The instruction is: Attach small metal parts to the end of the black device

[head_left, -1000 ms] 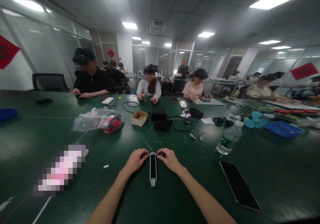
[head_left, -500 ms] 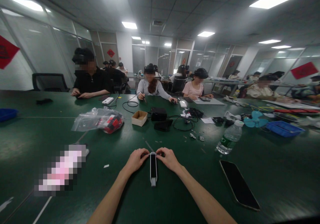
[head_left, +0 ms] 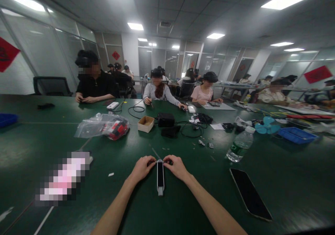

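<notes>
A slim pen-like device [head_left: 160,177] with a white frame and a long black screen lies on the green table in front of me. Its lighter, narrower end points toward me. My left hand [head_left: 143,168] pinches the far end from the left, thumb and fingers together. From the right, my right hand [head_left: 177,166] pinches that same end. What lies right between the fingertips is too small to make out. A thin clear strip [head_left: 156,153] reaches away from the table just beyond the device's far end.
A black phone [head_left: 250,194] lies right, below a water bottle [head_left: 240,145]. At left are a blurred-out pink rectangle [head_left: 65,177] and a plastic bag [head_left: 104,126] with red parts. A small box [head_left: 146,124], black adapter [head_left: 166,119] and cables sit ahead. Several people sit opposite.
My hands and the device stay in the same place. Across the table, one person's hand at the centre has shifted slightly.
</notes>
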Demonstrator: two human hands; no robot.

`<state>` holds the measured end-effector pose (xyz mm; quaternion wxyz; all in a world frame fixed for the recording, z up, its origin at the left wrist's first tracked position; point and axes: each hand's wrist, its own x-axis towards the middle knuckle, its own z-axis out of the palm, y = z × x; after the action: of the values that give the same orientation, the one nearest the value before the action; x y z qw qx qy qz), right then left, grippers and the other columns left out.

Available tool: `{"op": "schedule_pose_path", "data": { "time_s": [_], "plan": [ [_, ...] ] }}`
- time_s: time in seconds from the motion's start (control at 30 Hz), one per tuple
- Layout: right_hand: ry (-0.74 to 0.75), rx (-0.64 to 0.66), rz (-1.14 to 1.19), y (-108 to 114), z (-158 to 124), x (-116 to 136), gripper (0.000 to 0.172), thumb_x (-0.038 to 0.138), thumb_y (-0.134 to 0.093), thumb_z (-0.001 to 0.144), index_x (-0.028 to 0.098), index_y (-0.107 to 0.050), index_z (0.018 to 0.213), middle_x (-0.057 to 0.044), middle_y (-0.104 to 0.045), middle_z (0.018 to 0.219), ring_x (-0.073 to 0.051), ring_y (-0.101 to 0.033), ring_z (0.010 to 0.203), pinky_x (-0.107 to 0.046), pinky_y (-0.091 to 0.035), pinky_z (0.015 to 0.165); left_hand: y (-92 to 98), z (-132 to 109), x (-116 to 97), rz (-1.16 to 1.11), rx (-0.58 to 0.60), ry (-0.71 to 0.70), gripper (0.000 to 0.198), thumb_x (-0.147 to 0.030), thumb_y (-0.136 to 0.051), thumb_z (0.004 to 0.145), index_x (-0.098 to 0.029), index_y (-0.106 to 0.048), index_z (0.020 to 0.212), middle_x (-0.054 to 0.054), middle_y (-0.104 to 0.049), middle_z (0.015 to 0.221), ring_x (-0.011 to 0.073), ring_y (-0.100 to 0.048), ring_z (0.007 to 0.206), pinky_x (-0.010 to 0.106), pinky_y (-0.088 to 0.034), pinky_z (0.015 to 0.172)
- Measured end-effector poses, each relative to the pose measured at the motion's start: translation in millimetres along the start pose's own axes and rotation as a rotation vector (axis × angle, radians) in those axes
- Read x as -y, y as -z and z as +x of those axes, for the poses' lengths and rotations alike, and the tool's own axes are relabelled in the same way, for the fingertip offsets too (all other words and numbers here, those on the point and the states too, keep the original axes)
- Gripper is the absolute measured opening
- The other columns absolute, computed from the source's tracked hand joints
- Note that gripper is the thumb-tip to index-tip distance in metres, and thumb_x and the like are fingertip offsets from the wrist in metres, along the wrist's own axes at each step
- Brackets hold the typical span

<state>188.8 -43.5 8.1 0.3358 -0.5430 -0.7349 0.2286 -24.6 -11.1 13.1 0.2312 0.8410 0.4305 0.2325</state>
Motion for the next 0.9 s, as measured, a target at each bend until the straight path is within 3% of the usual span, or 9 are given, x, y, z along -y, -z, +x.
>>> {"op": "schedule_pose_path", "data": {
  "time_s": [0.9],
  "plan": [
    [-0.008,0.011,-0.011,2.9,-0.9,1.6,0.015,0.023,-0.063,0.081,0.021,-0.069,0.095,-0.002,-0.066,0.086,-0.014,-0.059,0.078,-0.025,-0.046,0.071,0.2,-0.9,0.5,-0.002,-0.005,-0.006,0.022,-0.034,-0.048,0.090,-0.022,-0.066,0.096,0.003,-0.069,0.093,0.0175,-0.062,0.086,0.027,-0.045,0.076]
  ]
}}
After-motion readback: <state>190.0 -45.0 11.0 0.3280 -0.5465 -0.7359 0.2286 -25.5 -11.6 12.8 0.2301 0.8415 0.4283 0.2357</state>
